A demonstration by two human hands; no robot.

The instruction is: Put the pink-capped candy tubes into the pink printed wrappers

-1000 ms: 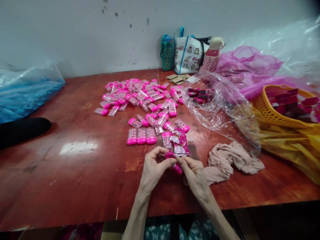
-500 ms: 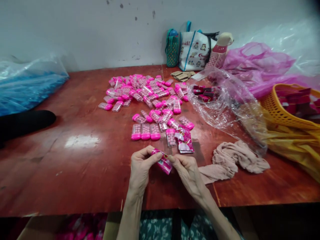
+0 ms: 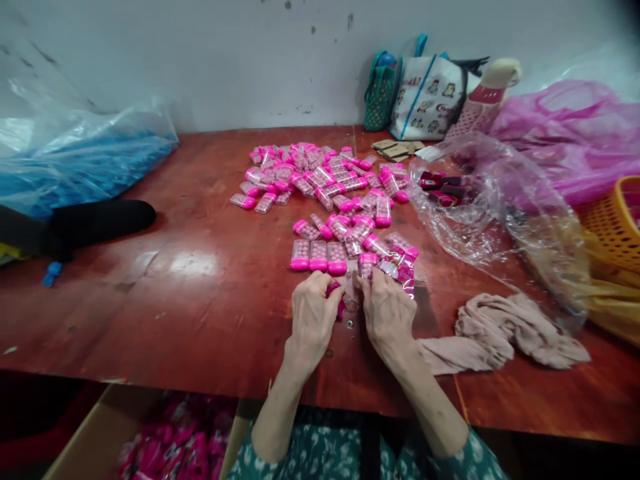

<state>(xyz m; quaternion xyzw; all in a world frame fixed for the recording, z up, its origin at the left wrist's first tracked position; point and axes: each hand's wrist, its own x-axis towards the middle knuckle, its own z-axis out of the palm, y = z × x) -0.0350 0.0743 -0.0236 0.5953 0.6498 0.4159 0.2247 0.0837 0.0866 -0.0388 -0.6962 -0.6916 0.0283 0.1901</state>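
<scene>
My left hand (image 3: 313, 317) is closed on a magenta printed sleeve (image 3: 341, 308), mostly hidden by the fingers. Just to its right, my right hand (image 3: 389, 310) has its fingers curled at the lower end of a clear candy box (image 3: 369, 262), whose pink cap points away from me. Small pink balls show inside this box. Flat printed sleeves (image 3: 404, 263) lie against the far side of my right hand. Beyond my left hand, three candy boxes (image 3: 319, 255) stand in a neat row. A large loose pile of similar boxes (image 3: 315, 170) spreads behind them.
A crumpled beige cloth (image 3: 500, 330) lies to the right, with clear plastic (image 3: 450, 227) and a yellow basket (image 3: 613, 217) beyond. Bags and bottles line the wall. At left are a black rounded object (image 3: 105, 220) and a blue-filled bag (image 3: 95, 167). An open carton (image 3: 100, 427) sits below the table edge.
My hands have moved apart and forward. The right hand has let go of the sleeve and reached the candy box, while the left keeps the sleeve. The view has turned left.
</scene>
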